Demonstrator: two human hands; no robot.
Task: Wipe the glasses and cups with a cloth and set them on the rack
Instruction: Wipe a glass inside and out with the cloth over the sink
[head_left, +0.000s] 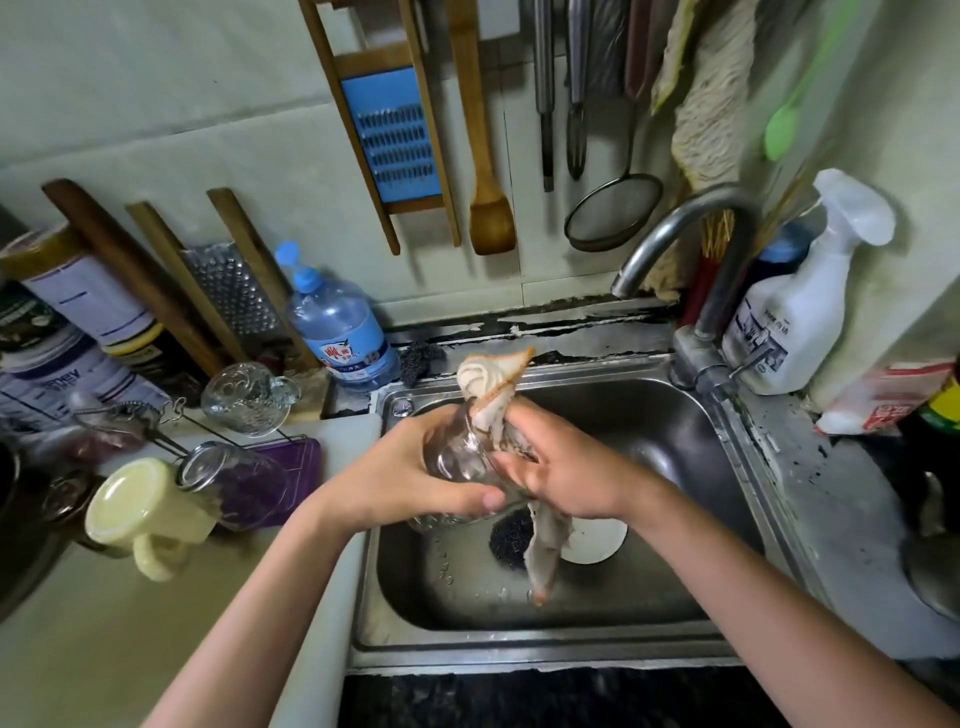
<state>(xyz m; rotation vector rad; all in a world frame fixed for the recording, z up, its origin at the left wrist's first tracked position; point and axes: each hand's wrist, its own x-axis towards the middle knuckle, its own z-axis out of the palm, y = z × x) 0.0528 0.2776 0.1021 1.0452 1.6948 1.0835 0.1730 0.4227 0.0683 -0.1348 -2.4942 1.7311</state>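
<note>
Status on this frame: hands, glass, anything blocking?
Left hand grips glass over sink. Right hand holds cloth against glass. Nothing in the way; rack at left holds mug.

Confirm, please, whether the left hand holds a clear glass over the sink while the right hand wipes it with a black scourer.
Not quite: in the head view the left hand holds the glass over the sink while the right hand wipes it with a pale cloth.

Both forearms are showing bare, slim and smooth. The left hand (415, 478) and the right hand (566, 473) are showing bare too, with one short thumbnail.
</note>
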